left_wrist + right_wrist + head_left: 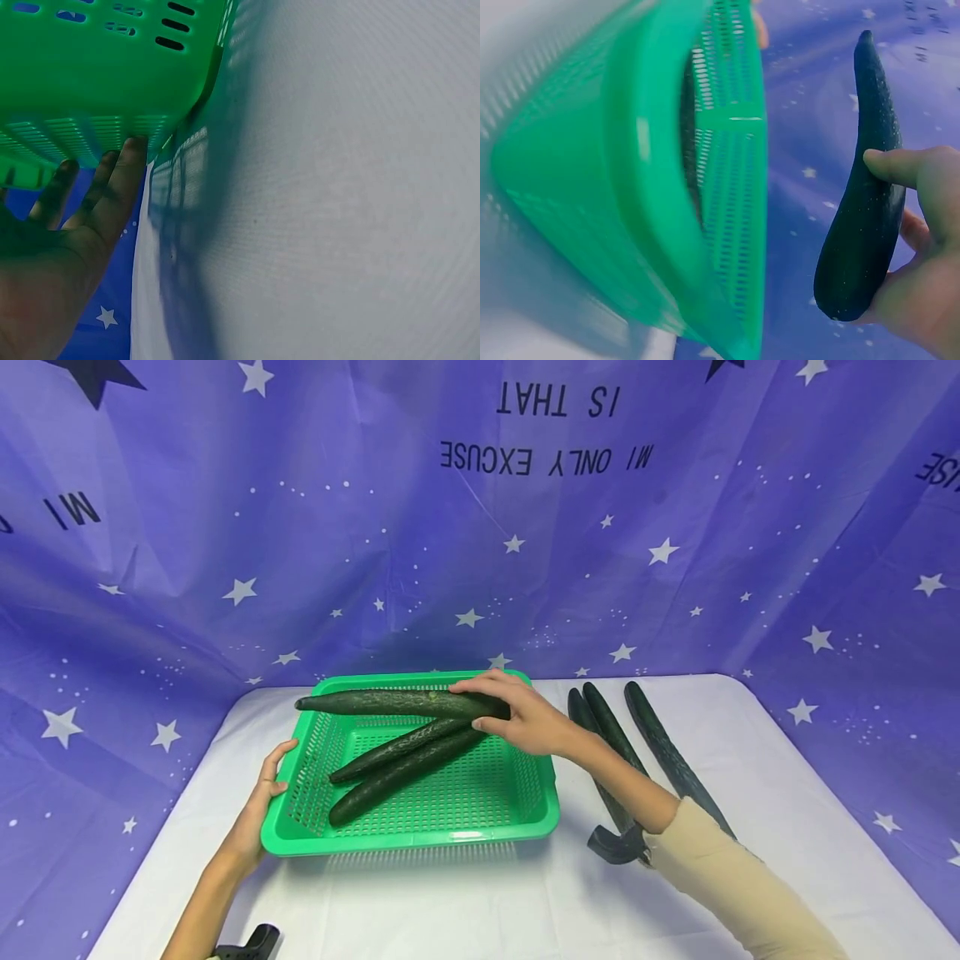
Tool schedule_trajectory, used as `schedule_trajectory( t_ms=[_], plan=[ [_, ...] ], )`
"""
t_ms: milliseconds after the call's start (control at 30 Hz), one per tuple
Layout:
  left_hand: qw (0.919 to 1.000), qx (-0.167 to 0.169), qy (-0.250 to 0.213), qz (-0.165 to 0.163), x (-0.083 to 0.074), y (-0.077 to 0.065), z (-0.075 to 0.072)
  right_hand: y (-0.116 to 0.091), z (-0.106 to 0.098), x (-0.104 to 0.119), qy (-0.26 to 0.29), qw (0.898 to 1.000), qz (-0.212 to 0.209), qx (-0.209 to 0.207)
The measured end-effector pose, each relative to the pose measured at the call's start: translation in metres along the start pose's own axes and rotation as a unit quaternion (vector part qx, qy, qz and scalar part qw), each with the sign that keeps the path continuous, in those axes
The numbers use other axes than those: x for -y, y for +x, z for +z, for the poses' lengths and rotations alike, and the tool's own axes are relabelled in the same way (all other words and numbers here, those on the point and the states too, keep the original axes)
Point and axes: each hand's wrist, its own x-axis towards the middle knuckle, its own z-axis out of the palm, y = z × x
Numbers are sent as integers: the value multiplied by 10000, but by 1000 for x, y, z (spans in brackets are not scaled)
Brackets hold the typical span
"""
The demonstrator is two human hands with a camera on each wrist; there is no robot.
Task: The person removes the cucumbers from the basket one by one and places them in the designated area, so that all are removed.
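Note:
My right hand (517, 714) grips a dark green cucumber (375, 702) near its thick end. Held level, it spans the back part of a green plastic basket (420, 837), its thin tip reaching the left rim; the right wrist view shows thumb and fingers around the cucumber (866, 180). Two more cucumbers (412, 777) lie slanted inside the basket, their far ends hidden behind the right hand. My left hand (258, 802) holds the basket's left rim. In the left wrist view, the fingers of the left hand (75, 217) reach the basket's slotted outer wall (97, 82).
Three other cucumbers (660, 735) lie on the white-covered table (405, 910) to the right of the basket, partly behind the right forearm. A purple star-printed cloth (420, 577) hangs behind and along both sides.

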Motion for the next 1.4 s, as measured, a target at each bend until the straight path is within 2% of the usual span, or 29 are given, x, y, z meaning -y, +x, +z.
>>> schedule_trajectory(
  t_ms=[200,333,533,700,1067,1400],
  plan=[
    [9999,-63,101,-21,0,-1,0,-19,-27,7,206,9987,113,-463],
    [9999,-48,129,-26,1,-1,0,-38,-43,5,19,9965,321,-774],
    [9999,-29,122,-54,1,0,0,-73,-68,-1,-410,9868,942,-1252],
    [10000,83,3,-3,1,1,-1,-106,-84,-10,-554,9770,1480,-1434],
    [9999,86,-12,-67,1,0,-2,-181,-108,-42,-445,9429,2679,-1928],
    [9999,29,72,-93,1,0,0,-235,-112,-81,-483,9160,3376,-2112]
  ],
)
